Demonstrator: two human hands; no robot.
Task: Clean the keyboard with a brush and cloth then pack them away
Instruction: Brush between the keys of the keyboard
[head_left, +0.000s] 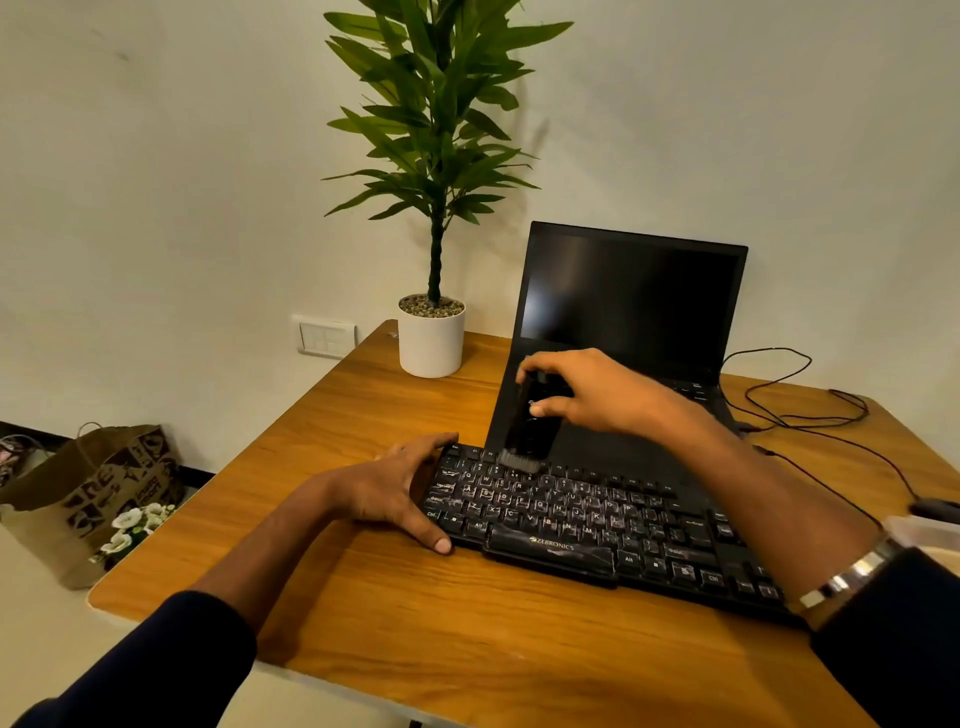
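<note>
A black keyboard (587, 525) lies across the wooden table (395, 623). My right hand (597, 395) grips a black brush (527, 431) upright, its grey bristles down on the upper left key rows. My left hand (400, 493) holds the keyboard's left end, fingers over the far corner and thumb at the near edge. No cloth is in view.
An open black laptop (628, 317) stands behind the keyboard. A potted plant (431, 332) sits at the table's far left corner. Cables (800, 410) trail at the right, by a mouse (935, 508) and a clear container (924, 535). A paper bag (93, 493) stands on the floor at left.
</note>
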